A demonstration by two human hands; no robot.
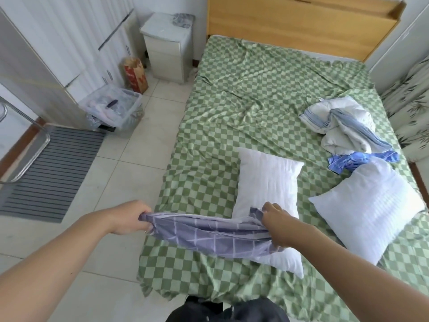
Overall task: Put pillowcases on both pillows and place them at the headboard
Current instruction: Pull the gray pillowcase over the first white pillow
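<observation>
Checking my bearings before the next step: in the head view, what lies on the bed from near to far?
Grey pillowcase in both hands → bare pillow → crumpled white and blue bedding → wooden headboard.

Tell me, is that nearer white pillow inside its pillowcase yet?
Not yet. The pillow lies bare; the purple pillowcase, stretched between both hands, only overlaps its near end.

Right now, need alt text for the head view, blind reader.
Both hands, left and right, grip a grey-purple grid-patterned pillowcase stretched over the near end of a bare white pillow on a green checkered bedsheet. A second bare white pillow lies to its right, a crumpled white-and-blue blanket beyond; the wooden headboard is far.
</observation>
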